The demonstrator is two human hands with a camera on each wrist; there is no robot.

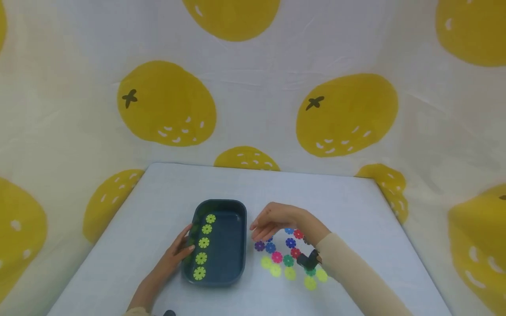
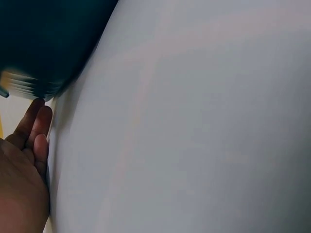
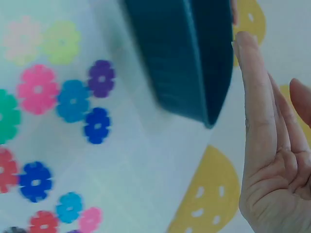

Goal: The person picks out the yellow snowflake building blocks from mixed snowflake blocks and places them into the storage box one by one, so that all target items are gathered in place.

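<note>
A dark teal tray [image 1: 224, 245] lies on the white table. A column of several yellow-green notched discs [image 1: 204, 242] runs along its left side. My left hand [image 1: 178, 250] holds the tray's left side, thumb over the rim and fingers along the outer wall; in the left wrist view the fingers [image 2: 41, 121] reach the tray's underside edge. My right hand [image 1: 272, 219] hovers just right of the tray with nothing visible in it. In the right wrist view its fingers [image 3: 257, 97] are extended and the thumb stands apart.
Loose notched discs in several colours, such as a pink disc [image 1: 277, 257], a purple disc [image 3: 101, 78] and a yellow-green disc [image 1: 290, 273], lie right of the tray, partly under my right forearm. A white cloth [image 1: 253, 87] with yellow fruit prints hangs behind the table.
</note>
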